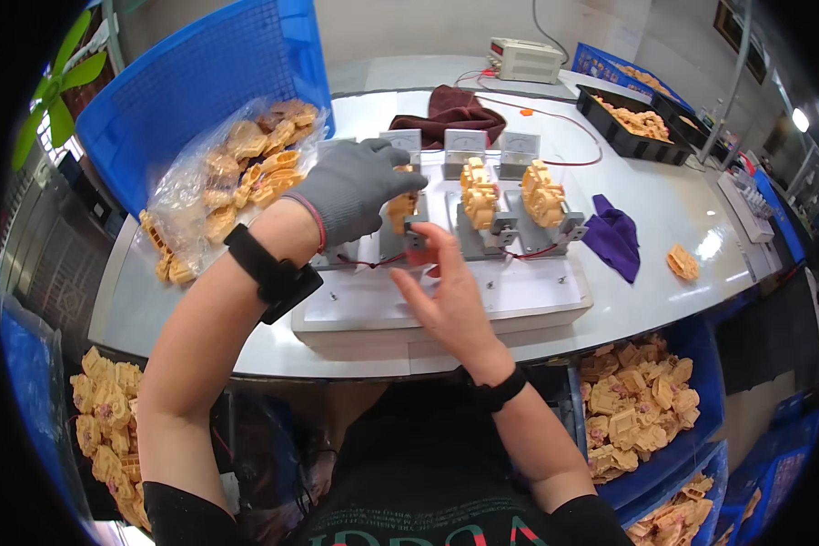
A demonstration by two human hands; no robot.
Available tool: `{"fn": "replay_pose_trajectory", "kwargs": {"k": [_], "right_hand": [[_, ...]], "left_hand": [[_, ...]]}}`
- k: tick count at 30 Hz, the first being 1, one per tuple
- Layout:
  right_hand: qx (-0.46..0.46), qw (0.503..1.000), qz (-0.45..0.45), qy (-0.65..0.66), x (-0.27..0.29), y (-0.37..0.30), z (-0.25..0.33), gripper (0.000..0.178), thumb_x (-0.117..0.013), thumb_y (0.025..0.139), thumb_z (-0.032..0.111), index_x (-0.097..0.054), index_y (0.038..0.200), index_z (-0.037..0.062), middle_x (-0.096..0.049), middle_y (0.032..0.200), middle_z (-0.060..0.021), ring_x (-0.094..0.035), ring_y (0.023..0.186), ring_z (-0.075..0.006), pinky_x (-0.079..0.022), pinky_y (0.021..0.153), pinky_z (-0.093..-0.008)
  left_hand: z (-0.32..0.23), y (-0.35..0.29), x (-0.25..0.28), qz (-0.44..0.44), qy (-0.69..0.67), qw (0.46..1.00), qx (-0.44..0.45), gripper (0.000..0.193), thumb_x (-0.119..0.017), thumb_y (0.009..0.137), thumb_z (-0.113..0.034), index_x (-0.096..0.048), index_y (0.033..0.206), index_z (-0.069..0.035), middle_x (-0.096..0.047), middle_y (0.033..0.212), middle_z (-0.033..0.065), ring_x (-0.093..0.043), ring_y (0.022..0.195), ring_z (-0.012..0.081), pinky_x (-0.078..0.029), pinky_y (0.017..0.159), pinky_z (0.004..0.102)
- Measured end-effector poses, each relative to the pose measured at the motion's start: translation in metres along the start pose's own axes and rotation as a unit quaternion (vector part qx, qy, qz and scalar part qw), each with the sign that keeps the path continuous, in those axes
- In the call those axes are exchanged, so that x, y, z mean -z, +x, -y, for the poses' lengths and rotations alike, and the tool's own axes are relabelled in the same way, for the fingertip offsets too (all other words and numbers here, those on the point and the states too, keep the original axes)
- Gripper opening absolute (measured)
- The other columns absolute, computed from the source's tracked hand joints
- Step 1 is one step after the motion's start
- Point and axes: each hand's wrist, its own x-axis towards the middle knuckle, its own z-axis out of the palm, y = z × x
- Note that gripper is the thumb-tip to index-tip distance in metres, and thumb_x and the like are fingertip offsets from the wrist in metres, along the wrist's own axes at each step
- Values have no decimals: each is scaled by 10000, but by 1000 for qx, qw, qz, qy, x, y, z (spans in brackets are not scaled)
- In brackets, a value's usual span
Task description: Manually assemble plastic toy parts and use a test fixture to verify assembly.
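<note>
My left hand (pixel 353 189), in a grey glove, reaches over a test fixture with its fingers stretched out and apart. Just below its fingertips a yellow moulded plastic part (pixel 400 211) stands upright in the fixture, partly hidden by the glove. At a small grey clamp block (pixel 415 235) in front of that part, my bare right hand (pixel 453 296) has its index finger against the block and its thumb spread away. Two similar yellow parts (pixel 479 193) (pixel 543 194) stand in the neighbouring stations. Behind the stations are small panel meters (pixel 465 144), and red wires run along the white base (pixel 446 309).
At the left, a tipped blue crate (pixel 209 77) holds a clear bag of yellow parts (pixel 264 159). A maroon cloth (pixel 450 116), purple cloth (pixel 612 238), loose part (pixel 682 262) and black tray (pixel 635 127) lie rightward. A power supply (pixel 525 60) stands behind; crates of parts (pixel 642 409) flank me below.
</note>
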Motion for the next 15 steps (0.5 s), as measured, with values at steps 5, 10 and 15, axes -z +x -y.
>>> {"fn": "replay_pose_trajectory", "kwargs": {"k": [5,10,15], "right_hand": [[-15,999,17,30,7,-2,-8,407,-725,884,124,-553,1248,65,-622,1047,-72,-660,890,-153,-530,767,-295],[14,998,20,55,8,2,-7,372,-716,893,143,-561,1220,60,-632,1057,-94,-651,859,-185,-532,797,-306],[11,999,10,44,21,-1,0,428,-733,878,170,-553,1248,51,-608,1117,-116,-624,961,-212,-515,855,-323]], "left_hand": [[2,23,-19,41,40,996,-67,180,-717,730,-161,-690,907,-156,-619,917,80,-618,937,296,-486,773,419],[-1,29,1,58,60,991,-102,187,-739,687,-121,-689,866,-141,-641,902,73,-634,918,287,-510,776,413],[-4,26,50,-81,23,996,-42,317,-738,636,3,-619,912,-97,-615,977,109,-590,982,319,-471,851,410]]}}
